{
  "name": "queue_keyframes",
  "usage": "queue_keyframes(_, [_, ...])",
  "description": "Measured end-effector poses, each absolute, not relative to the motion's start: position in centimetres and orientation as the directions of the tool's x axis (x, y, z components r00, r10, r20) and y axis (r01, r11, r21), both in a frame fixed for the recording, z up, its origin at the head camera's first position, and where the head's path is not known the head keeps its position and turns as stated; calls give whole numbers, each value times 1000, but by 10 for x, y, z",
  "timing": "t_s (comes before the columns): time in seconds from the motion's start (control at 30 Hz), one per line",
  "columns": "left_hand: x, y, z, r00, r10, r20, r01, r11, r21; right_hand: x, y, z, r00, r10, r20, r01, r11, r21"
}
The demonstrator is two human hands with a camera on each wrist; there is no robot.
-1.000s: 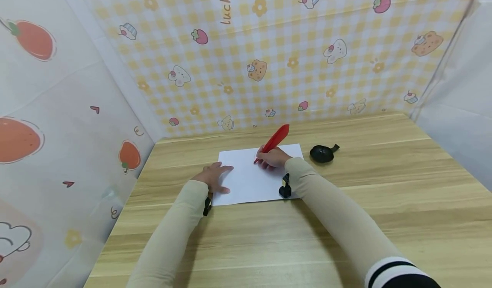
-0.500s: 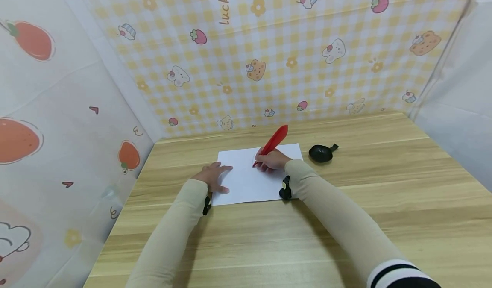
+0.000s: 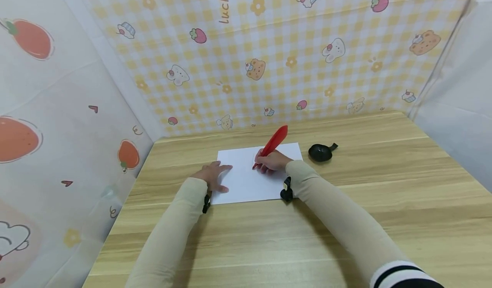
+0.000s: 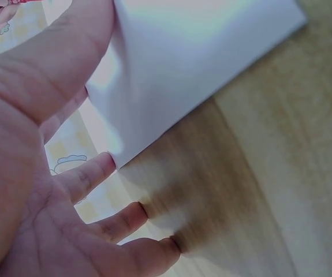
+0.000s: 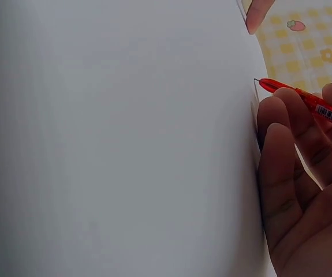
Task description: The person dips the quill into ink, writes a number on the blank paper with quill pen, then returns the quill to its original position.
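Now our right hand (image 3: 273, 160) grips the red feather pen (image 3: 272, 144), its tip on the white paper sheet (image 3: 250, 181) lying on the wooden surface (image 3: 384, 185). Our left hand (image 3: 212, 176) presses flat, fingers spread, on the sheet's left edge.

I sit at a small makeshift craft or recording booth: a wood-grain worktop (image 3: 346, 219) boxed in by hung sheets, a yellow checked cloth (image 3: 269, 53) printed with bears and cupcakes behind, and a white fruit-print sheet (image 3: 57, 108) at my left.
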State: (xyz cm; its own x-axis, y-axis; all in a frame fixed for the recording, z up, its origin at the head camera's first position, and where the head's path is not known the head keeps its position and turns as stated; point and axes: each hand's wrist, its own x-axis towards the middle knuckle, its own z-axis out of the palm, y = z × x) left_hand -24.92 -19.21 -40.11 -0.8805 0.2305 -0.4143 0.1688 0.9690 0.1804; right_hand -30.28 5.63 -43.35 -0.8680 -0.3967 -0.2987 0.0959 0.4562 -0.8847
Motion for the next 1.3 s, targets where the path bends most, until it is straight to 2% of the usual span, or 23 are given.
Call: queue_keyframes(1.3, [-247, -191, -402, -878, 244, -412, 183, 966, 182, -279, 62, -432, -821, -497, -280, 51, 426, -903])
